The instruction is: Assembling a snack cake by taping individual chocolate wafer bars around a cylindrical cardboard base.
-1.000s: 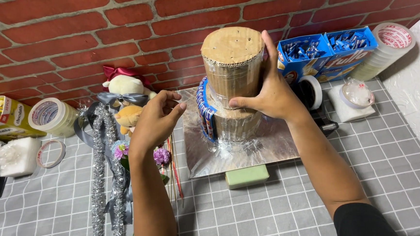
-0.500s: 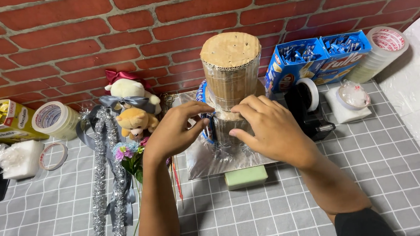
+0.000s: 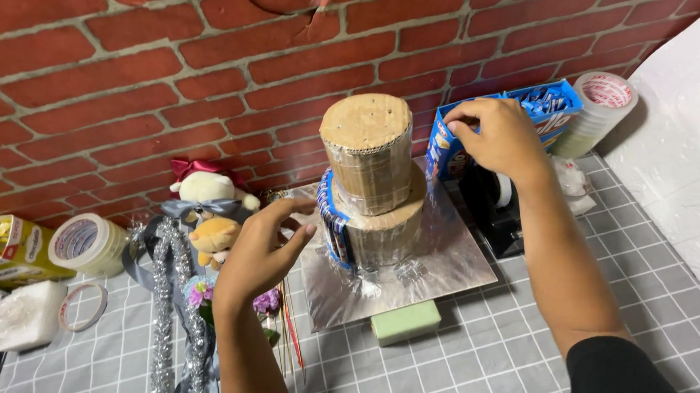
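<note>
Head view: a two-tier cardboard tower point(image 3: 372, 183) stands on a silver board point(image 3: 451, 263) on the grey checked surface point(image 3: 473, 359), before a brick wall. The left hand point(image 3: 260, 254), fingers curled and holding nothing, hovers just beside the blue packets point(image 3: 333, 222) wrapped round the lower tier. The right hand point(image 3: 500, 135) reaches into a blue box point(image 3: 555, 107); whether it grips anything is hidden. A yellow box point(image 3: 1, 250) is cut off at left.
</note>
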